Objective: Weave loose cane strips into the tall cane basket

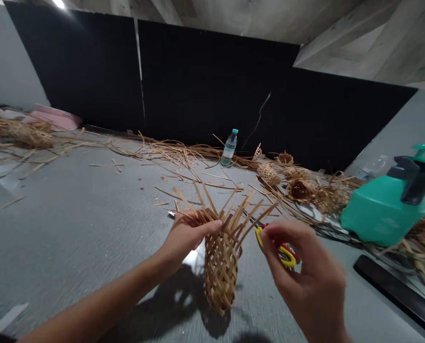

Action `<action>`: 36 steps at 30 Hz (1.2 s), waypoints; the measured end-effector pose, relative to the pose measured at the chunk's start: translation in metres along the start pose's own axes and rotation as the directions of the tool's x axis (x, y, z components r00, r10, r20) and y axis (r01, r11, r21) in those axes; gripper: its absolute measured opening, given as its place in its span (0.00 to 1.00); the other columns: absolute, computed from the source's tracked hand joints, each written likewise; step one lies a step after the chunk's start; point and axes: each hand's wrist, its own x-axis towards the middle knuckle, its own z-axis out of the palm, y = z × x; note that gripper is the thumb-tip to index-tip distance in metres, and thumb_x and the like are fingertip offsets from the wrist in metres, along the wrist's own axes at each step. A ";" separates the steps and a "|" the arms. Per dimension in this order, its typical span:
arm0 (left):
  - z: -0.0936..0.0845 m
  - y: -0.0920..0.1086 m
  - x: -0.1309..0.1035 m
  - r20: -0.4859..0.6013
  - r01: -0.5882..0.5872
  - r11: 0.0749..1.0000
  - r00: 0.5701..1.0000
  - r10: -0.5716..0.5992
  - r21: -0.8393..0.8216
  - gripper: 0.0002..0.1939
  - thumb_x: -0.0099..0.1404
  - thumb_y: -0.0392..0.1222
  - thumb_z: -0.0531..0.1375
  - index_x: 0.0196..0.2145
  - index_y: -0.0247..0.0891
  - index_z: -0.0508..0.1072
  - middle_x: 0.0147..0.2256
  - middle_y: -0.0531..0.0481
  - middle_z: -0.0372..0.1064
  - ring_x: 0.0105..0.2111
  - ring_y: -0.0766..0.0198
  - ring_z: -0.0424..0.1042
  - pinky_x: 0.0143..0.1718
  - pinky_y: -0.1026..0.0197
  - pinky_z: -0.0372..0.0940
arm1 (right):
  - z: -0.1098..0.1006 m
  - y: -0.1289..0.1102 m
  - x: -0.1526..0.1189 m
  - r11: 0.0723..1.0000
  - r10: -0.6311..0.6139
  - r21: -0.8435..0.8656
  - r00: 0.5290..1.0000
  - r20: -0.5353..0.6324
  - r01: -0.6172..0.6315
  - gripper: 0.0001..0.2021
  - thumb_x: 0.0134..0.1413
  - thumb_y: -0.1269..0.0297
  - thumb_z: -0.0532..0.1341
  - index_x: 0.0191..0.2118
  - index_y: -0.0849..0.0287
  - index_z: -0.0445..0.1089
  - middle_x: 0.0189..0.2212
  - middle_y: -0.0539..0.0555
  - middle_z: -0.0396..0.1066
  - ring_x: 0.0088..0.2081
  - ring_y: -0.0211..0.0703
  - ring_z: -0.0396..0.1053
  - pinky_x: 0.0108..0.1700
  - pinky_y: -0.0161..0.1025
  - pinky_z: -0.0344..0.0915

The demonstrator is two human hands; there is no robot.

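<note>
My left hand (pixel 189 233) is wrapped round the upper side of a small woven bamboo basket (pixel 221 271), with the thumb lying across its weave. Loose strip ends (pixel 234 212) fan out from the basket's top, while its narrow closed end points down and toward me. To the right of the basket, my right hand (pixel 305 271) is slightly blurred, thumb and fingertips pinched together close to the strip ends. Whether a strip sits in that pinch I cannot make out. Behind the right hand lie scissors (pixel 287 257) with yellow and red handles, partly hidden by the fingers.
A water bottle (pixel 229 147) stands near the black partition (pixel 212 85), among scattered bamboo strips (pixel 177 152). Several woven baskets (pixel 300 189) lie at the right, more at the far left. A green spray bottle (pixel 384 205) and a black flat object (pixel 394 295) are at right.
</note>
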 end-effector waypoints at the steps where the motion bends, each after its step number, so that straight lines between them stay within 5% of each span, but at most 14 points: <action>1: 0.000 -0.001 0.001 -0.009 0.012 1.000 1.000 -0.012 -0.004 0.05 0.51 0.38 0.62 0.20 0.34 0.74 0.16 0.57 0.63 0.13 0.78 0.49 0.14 0.71 0.43 | 0.001 0.003 -0.003 1.000 0.005 -0.016 0.998 0.061 -0.004 0.06 0.49 0.74 0.58 0.32 0.57 0.66 0.27 0.51 0.67 0.27 0.39 0.65 0.29 0.37 0.64; 4: -0.001 -0.003 0.003 0.020 0.025 1.000 0.999 -0.025 0.001 0.06 0.51 0.39 0.62 0.21 0.34 0.74 0.16 0.57 0.63 0.13 0.77 0.48 0.13 0.70 0.40 | 0.006 0.014 -0.010 0.967 0.193 0.118 0.953 0.233 -0.225 0.03 0.50 0.70 0.57 0.30 0.57 0.67 0.26 0.52 0.69 0.29 0.41 0.68 0.31 0.38 0.65; 8: -0.004 -0.009 0.007 0.012 0.007 1.000 1.000 -0.007 0.010 0.07 0.50 0.40 0.62 0.21 0.34 0.73 0.16 0.57 0.62 0.14 0.77 0.47 0.14 0.70 0.41 | 0.009 0.027 -0.015 0.725 0.471 0.351 0.799 0.375 -0.593 0.02 0.47 0.66 0.60 0.29 0.57 0.66 0.27 0.51 0.70 0.31 0.41 0.69 0.33 0.37 0.66; 11: -0.008 -0.014 0.012 0.032 0.003 1.000 0.999 -0.004 0.010 0.08 0.50 0.41 0.62 0.20 0.33 0.71 0.17 0.56 0.62 0.15 0.76 0.50 0.15 0.70 0.43 | 0.009 0.035 -0.016 0.594 0.500 0.404 0.713 0.492 -0.695 0.05 0.42 0.66 0.64 0.27 0.57 0.66 0.26 0.50 0.69 0.30 0.39 0.69 0.33 0.35 0.66; 15: -0.009 -0.015 0.013 0.058 0.002 0.999 0.998 -0.005 0.046 0.08 0.50 0.41 0.62 0.21 0.33 0.70 0.16 0.57 0.60 0.15 0.76 0.51 0.15 0.70 0.45 | 0.014 0.038 -0.020 0.490 0.512 0.482 0.687 0.515 -0.726 0.10 0.39 0.65 0.66 0.25 0.57 0.63 0.24 0.48 0.67 0.29 0.38 0.68 0.34 0.35 0.66; 22: -0.003 -0.005 0.007 0.049 -0.006 0.990 0.999 -0.001 0.138 0.10 0.48 0.39 0.62 0.16 0.34 0.66 0.15 0.59 0.58 0.14 0.76 0.52 0.14 0.70 0.47 | 0.020 0.032 -0.024 0.559 0.446 0.525 0.766 0.462 -0.642 0.10 0.44 0.61 0.64 0.28 0.56 0.61 0.25 0.48 0.64 0.30 0.38 0.67 0.36 0.38 0.67; 27: -0.002 0.000 0.005 0.058 -0.002 0.991 0.998 -0.006 0.137 0.08 0.49 0.39 0.61 0.17 0.34 0.68 0.16 0.58 0.61 0.16 0.75 0.54 0.18 0.69 0.50 | 0.002 0.031 -0.008 0.737 0.427 0.373 0.816 0.391 -0.564 0.06 0.45 0.65 0.63 0.29 0.57 0.65 0.26 0.49 0.68 0.30 0.40 0.68 0.34 0.38 0.67; 30: -0.001 0.001 0.003 0.066 -0.010 0.989 0.998 0.000 0.149 0.07 0.49 0.39 0.62 0.19 0.33 0.70 0.18 0.57 0.63 0.17 0.74 0.57 0.20 0.69 0.53 | -0.015 0.021 0.017 0.883 0.358 0.280 0.926 0.119 -0.377 0.02 0.48 0.67 0.61 0.30 0.55 0.67 0.27 0.50 0.69 0.30 0.40 0.68 0.33 0.39 0.66; 32: 0.000 0.002 0.002 0.093 -0.018 0.985 0.996 0.002 0.169 0.05 0.49 0.38 0.62 0.22 0.33 0.72 0.19 0.55 0.65 0.19 0.73 0.60 0.21 0.69 0.55 | -0.021 0.011 0.040 0.990 0.094 0.090 0.988 0.120 -0.105 0.03 0.50 0.68 0.59 0.32 0.54 0.69 0.30 0.52 0.70 0.33 0.43 0.67 0.36 0.42 0.64; 34: 0.000 0.004 0.001 0.124 -0.031 0.979 0.992 0.006 0.200 0.05 0.49 0.38 0.62 0.25 0.33 0.72 0.22 0.54 0.67 0.22 0.72 0.62 0.24 0.68 0.57 | -0.019 0.003 0.063 0.979 -0.155 -0.083 0.947 0.283 0.186 0.06 0.49 0.70 0.59 0.33 0.53 0.71 0.32 0.53 0.72 0.37 0.47 0.65 0.40 0.47 0.61; 36: -0.001 0.005 0.001 0.150 -0.053 0.970 0.989 0.018 0.238 0.04 0.50 0.37 0.61 0.25 0.32 0.72 0.23 0.52 0.68 0.24 0.71 0.63 0.26 0.68 0.58 | -0.011 -0.002 0.085 0.954 -0.191 -0.094 0.823 0.535 0.283 0.06 0.46 0.70 0.61 0.32 0.52 0.72 0.31 0.52 0.73 0.36 0.48 0.66 0.37 0.46 0.62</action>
